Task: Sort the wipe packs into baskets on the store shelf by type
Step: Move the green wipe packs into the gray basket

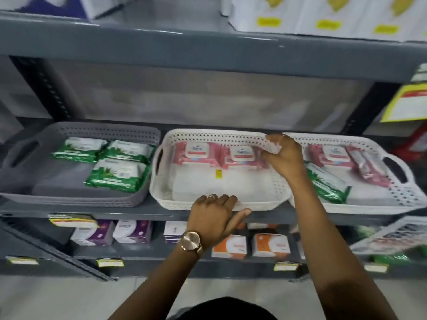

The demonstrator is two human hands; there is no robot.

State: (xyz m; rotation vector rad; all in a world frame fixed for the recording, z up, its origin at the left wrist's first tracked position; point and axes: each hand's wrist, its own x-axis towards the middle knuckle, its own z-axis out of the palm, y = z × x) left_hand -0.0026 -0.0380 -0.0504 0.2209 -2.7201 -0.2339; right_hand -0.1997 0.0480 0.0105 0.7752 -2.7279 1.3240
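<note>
While left grip (213,218) clasps the middle basket (208,135), right grip (285,158) pinches a pink pack (273,147) — label blurred.

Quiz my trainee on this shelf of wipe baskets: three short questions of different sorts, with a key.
1. True or false: the grey basket holds only green packs.
2. In the right white basket, which pack lies beside the pink packs? A) purple B) green C) orange
3. Fill in: the left hand rests on the front rim of the ___ basket.
Key: 1 true; 2 B, the green pack; 3 the middle basket.
</note>
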